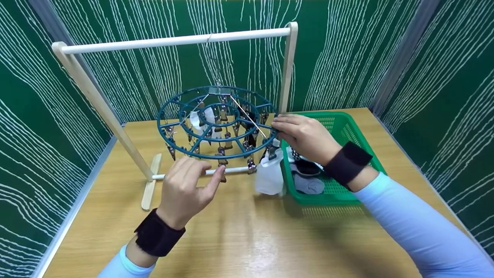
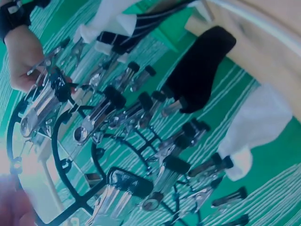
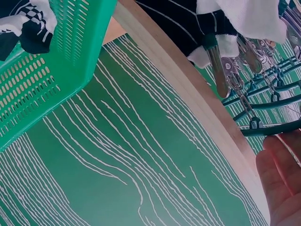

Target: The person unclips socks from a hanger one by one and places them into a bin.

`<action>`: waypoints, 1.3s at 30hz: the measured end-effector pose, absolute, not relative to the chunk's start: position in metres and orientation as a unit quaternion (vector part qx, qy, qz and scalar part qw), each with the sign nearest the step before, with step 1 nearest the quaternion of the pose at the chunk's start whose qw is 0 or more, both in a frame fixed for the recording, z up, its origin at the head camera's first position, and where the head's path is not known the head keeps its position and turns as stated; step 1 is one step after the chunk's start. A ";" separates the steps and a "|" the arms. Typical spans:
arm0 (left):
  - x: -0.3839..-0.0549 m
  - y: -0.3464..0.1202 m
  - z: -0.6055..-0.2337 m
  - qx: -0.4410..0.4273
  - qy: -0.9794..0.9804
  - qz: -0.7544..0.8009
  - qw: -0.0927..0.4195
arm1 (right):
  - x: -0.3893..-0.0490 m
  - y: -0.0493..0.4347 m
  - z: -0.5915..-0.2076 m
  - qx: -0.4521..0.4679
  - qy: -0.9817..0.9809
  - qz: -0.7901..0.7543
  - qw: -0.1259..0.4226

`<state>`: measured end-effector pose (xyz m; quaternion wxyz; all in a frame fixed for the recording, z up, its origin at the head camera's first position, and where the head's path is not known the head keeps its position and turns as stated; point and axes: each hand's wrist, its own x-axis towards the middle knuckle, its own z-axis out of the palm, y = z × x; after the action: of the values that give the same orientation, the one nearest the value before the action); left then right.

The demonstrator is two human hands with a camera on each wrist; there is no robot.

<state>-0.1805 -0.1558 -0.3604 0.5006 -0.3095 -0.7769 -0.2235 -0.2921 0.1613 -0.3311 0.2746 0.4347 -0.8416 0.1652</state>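
A round blue-green clip hanger [image 1: 185,148] hangs from a white rail, with many metal clips [image 1: 227,141] below its rings. My right hand [image 1: 305,135] touches the outer ring at its right side; in the right wrist view its fingers [image 3: 277,165] look fairly straight against the ring. My left hand [image 1: 185,189] is by the front rim, thumb apart from the bent fingers, nothing visible between them. A white sock [image 1: 270,175] hangs at the right edge, and another white piece [image 1: 202,117] further back. The left wrist view shows a hanging black sock [image 2: 202,68] and a dark striped one [image 2: 155,23].
A wooden stand [image 1: 92,92] holds the white rail [image 1: 173,41]. To the right, a green basket [image 1: 343,199] contains a grey sock [image 1: 308,183] and other dark and checked pieces. Both stand on a wooden table [image 1: 239,231] before green walls with white lines.
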 end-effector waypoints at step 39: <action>-0.191 -0.159 -0.354 -0.285 -0.784 -0.101 0.543 | -0.280 0.156 -0.326 0.452 -0.811 0.147 0.341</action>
<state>-0.1905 -0.1592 -0.3542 0.5430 -0.2845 -0.7836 -0.1009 -0.2805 0.1560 -0.3261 0.3415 0.4518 -0.8109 0.1473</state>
